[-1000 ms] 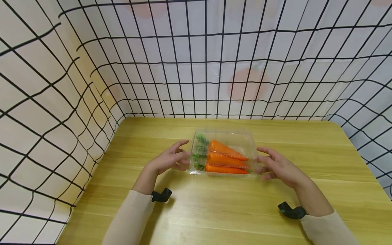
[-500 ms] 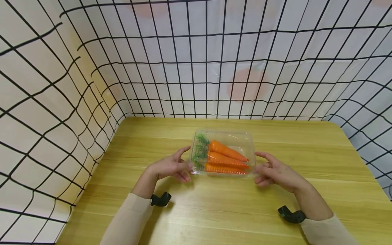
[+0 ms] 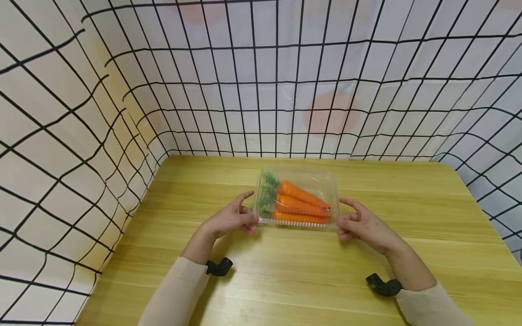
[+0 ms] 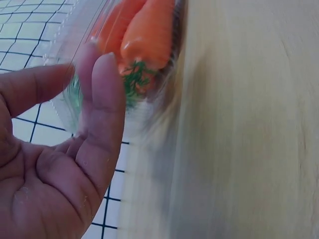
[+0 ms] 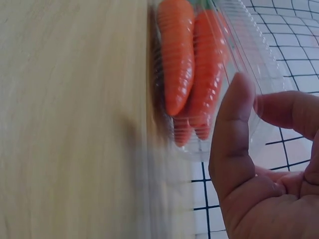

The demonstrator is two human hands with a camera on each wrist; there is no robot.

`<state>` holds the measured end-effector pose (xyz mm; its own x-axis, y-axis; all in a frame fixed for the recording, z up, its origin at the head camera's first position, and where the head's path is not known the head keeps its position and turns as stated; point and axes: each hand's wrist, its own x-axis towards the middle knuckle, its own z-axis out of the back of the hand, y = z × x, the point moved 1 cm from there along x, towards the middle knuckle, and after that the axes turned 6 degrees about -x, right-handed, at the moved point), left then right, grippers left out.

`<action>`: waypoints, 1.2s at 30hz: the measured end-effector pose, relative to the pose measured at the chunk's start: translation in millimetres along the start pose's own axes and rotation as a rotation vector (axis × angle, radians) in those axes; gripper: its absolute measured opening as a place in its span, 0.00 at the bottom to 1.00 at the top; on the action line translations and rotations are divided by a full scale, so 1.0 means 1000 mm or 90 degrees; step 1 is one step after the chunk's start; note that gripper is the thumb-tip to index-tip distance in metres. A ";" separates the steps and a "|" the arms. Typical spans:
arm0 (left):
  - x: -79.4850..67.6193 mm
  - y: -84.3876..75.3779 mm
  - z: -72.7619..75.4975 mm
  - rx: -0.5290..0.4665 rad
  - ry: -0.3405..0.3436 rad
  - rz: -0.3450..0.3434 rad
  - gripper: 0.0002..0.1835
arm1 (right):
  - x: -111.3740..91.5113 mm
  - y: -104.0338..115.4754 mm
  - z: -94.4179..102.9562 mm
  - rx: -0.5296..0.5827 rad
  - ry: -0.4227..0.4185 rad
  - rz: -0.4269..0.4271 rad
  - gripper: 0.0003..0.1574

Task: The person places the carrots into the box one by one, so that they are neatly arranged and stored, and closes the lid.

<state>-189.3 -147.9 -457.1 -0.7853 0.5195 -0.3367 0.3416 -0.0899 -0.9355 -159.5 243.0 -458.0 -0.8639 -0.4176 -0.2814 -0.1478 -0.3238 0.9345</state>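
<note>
A clear plastic clamshell box [image 3: 299, 174] lies at the middle of the table, its lid down. Inside are 3 orange carrots [image 3: 303, 206] with green leafy tops at the box's left end. My left hand [image 3: 232, 219] pinches the rim at the left end between thumb and fingers, index finger stretched along the side. At the opposite end my right hand [image 3: 364, 226] pinches the rim in much the same way. Both wrist views show thumb and finger at the lid's edge, with the carrots [image 4: 147, 37] behind the clear wall.
The box rests over a light wooden table [image 3: 285, 280]. Black wire mesh [image 3: 244, 108] stands along the back and both sides, with pale cloth behind it. A black wrist mount [image 3: 219, 267] sits on the left forearm, another mount [image 3: 383, 285] on the right.
Both hands have come from loosely beside the box to pinching its rim near the front corners. The box's near edge has shifted slightly away from me, and the carrots look a little shifted too.
</note>
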 end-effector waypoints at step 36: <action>0.018 0.004 -0.014 -0.086 -0.138 -0.029 0.39 | 0.021 -0.012 -0.010 0.195 -0.084 0.009 0.32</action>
<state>-194.8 -127.4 -465.4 -0.8888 0.3249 -0.3233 0.3577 0.0508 -0.9324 -171.2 229.5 -477.2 -0.9186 -0.3006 -0.2568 -0.2568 -0.0400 0.9656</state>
